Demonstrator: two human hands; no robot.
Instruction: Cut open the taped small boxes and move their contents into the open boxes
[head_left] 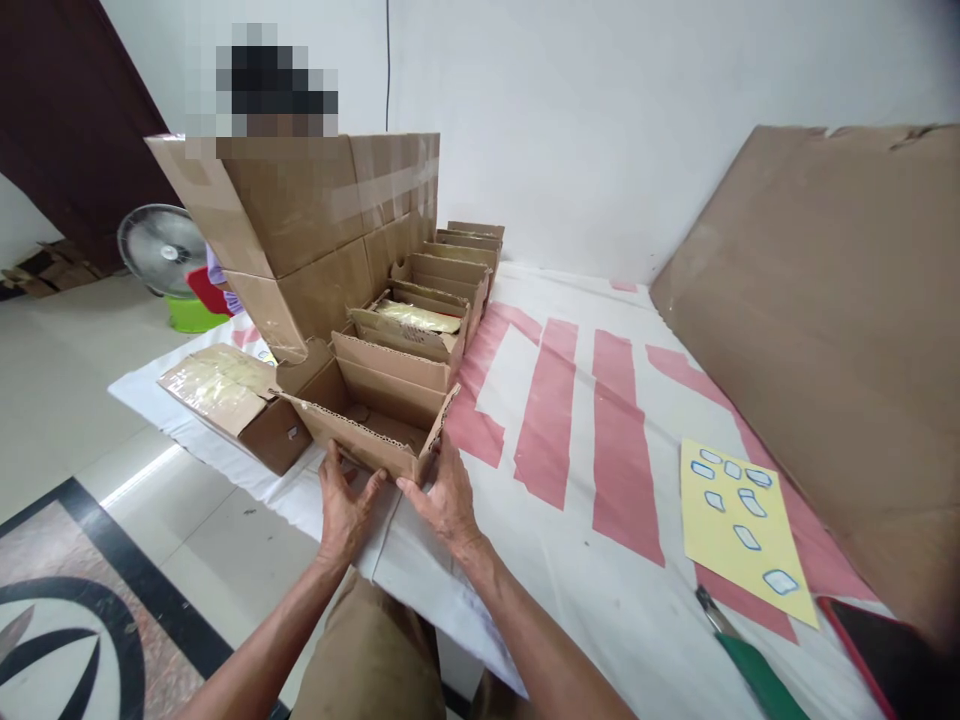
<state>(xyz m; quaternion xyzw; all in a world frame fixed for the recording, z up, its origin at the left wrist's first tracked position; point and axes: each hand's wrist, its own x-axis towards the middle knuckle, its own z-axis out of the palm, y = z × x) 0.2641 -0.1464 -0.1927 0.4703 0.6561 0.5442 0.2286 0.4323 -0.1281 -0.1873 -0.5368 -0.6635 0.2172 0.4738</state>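
Observation:
An open small cardboard box (375, 425) sits at the near end of a row of similar boxes on a white and red cloth. My left hand (343, 503) presses against its near wall with fingers spread. My right hand (444, 492) rests at the box's near right corner, fingers on its edge. Neither hand grips anything. The box looks empty inside. The box behind it (409, 335) holds a yellowish packet (417, 317).
Several more open boxes (457, 262) line up toward the wall. A large taped carton (315, 220) stands left, a flat packet-filled box (225, 400) beside it. A big cardboard sheet (825, 330) leans at right. A yellow sticker sheet (742, 530), scissors (739, 650), fan (161, 248).

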